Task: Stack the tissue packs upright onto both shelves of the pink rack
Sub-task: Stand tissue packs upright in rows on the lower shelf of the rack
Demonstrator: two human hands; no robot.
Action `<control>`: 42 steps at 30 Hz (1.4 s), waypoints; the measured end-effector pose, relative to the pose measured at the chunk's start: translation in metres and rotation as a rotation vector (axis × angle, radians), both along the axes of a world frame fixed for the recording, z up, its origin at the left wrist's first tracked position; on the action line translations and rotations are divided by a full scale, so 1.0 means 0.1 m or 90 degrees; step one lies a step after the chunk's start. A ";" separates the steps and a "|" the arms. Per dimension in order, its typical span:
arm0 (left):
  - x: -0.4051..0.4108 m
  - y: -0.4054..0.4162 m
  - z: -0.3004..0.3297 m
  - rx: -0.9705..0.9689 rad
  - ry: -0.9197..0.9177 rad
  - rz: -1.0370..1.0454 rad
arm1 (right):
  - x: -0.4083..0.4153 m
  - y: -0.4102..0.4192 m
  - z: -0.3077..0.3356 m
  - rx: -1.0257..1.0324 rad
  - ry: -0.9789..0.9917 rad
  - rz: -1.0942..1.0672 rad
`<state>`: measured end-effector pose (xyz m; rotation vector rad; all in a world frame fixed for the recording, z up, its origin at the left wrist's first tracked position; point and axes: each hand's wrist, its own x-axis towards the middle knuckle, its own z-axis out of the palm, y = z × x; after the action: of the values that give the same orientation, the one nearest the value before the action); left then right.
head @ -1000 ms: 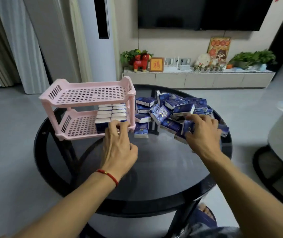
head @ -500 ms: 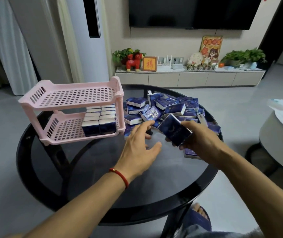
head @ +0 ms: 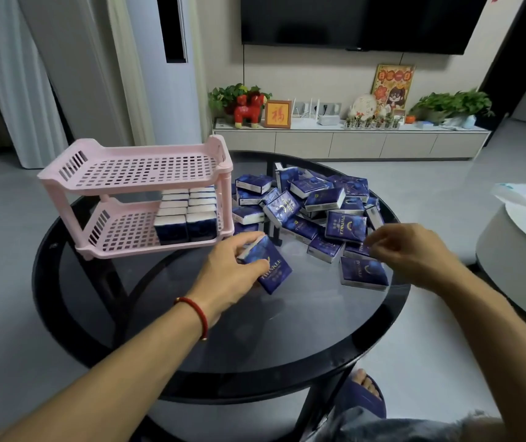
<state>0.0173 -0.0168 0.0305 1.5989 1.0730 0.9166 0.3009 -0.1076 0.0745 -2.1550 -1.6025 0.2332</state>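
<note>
Fingers of my left hand [head: 228, 275], at lower centre of the frame, curled round one tissue pack [head: 266, 266] lying tilted on the counter [head: 287, 330]. I judged it should be turned upright, then slid beside the standing packs [head: 185, 215] on the pink rack's [head: 134, 199] lower shelf. My right hand [head: 411, 253] hovered by the loose pile [head: 306, 205], grip loosely curled; whether it pinched anything I couldn't tell. The rear packs were half hidden.

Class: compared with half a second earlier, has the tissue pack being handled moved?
Yes. The tissue pack, earlier in the right hand, is now gripped by the left hand, nearer the pink rack.
</note>
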 end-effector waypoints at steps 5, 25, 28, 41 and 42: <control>-0.02 0.01 -0.05 0.007 0.054 0.003 | -0.03 -0.05 -0.14 -0.140 -0.094 0.096; -0.47 0.08 0.06 -0.397 -0.252 -0.195 | -1.39 0.27 -0.01 0.072 -0.081 0.529; -0.67 0.09 0.06 -0.410 -0.292 -0.290 | -1.49 0.33 -0.01 0.082 -0.049 0.522; -1.22 0.21 -0.09 0.038 0.100 -0.077 | -1.91 0.81 -0.24 0.073 0.160 0.417; -1.26 0.20 -0.08 0.046 0.114 -0.074 | -1.95 0.84 -0.25 0.086 0.137 0.417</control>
<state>-0.1089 0.0037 0.0226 1.8108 1.0658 0.7529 0.1059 -0.0235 0.0493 -1.3921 -2.0693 0.5168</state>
